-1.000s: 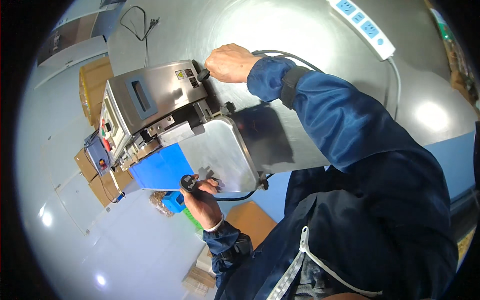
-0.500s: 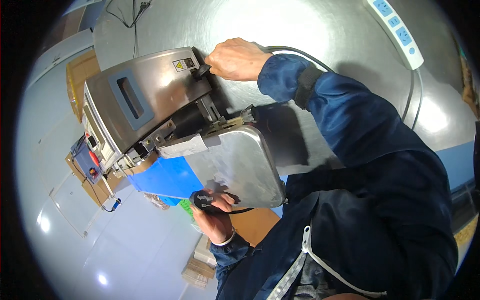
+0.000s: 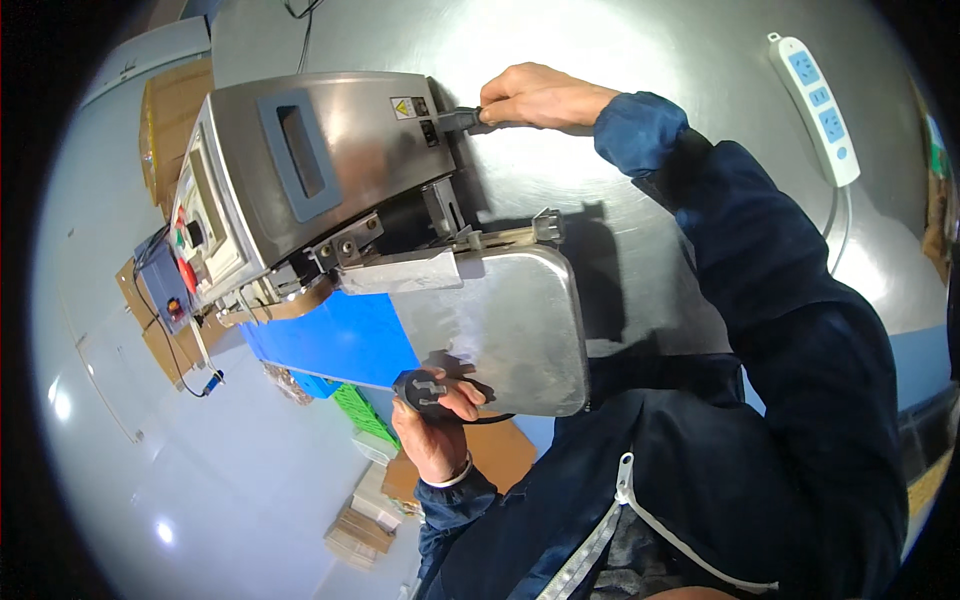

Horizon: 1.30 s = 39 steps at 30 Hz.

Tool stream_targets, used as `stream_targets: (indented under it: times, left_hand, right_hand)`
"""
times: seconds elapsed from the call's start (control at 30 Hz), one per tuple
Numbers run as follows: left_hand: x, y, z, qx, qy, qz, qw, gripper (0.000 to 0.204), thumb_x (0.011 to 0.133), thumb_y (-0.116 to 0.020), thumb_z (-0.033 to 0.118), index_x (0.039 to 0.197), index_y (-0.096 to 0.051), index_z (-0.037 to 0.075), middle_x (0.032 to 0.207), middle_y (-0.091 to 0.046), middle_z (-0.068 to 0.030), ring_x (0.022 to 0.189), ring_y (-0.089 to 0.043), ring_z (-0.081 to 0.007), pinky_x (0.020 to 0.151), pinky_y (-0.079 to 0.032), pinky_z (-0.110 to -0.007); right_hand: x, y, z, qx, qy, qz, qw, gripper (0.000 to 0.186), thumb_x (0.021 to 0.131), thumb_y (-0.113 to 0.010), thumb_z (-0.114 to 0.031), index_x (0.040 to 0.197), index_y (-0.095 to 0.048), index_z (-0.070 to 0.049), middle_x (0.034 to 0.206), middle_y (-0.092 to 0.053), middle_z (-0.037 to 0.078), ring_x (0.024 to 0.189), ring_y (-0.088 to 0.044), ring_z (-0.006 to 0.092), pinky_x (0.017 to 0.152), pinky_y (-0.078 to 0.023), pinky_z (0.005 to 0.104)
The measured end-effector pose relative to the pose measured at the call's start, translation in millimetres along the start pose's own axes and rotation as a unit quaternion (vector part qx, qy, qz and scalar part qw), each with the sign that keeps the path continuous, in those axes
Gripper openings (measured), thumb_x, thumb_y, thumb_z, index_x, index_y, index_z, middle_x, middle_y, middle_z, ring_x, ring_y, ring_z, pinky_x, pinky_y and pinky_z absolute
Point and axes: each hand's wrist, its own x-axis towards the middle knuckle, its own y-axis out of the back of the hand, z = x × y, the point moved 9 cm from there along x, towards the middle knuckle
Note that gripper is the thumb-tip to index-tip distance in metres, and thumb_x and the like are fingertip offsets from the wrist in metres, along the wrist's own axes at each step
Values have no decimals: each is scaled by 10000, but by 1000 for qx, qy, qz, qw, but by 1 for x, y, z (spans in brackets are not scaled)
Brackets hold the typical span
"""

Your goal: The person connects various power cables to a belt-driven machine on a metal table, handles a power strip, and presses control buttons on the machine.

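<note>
My right hand (image 3: 535, 97) pinches a black power-cord connector (image 3: 461, 119) beside the end of a brushed-steel machine (image 3: 360, 150). The connector's tip is close to the black socket (image 3: 430, 133) in that end; whether they touch I cannot tell. Lower down, my left hand (image 3: 435, 435) is closed round a black plug (image 3: 419, 391), its metal prongs facing up. That plug is at the edge of the machine's flat steel plate (image 3: 500, 330), next to a blue panel (image 3: 370, 330).
Machine and white power strip (image 3: 820, 110) are on a steel table (image 3: 690, 60); the strip lies at the far right. A control box (image 3: 165, 285) with a cable is at the left. Cardboard boxes (image 3: 360, 525) and a green crate (image 3: 362, 415) stand on the floor below.
My right hand and the connector have drawn to the right, away from the machine's end, and the socket now shows more. My left hand still holds the plug. The whole view has shifted a little.
</note>
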Motion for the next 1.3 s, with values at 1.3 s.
stream_targets:
  times: [1.3]
  left_hand:
    - [2, -4, 0, 1, 4, -8, 1000, 470, 933, -310, 417, 998, -454, -26, 477, -422, -49, 475, -438, -178, 512, -387, -283]
  right_hand:
    - [18, -13, -13, -2, 59, 42, 997, 255, 790, -501, -239, 858, -635, -33, 768, -615, 141, 734, -578, 284, 693, -428, 402]
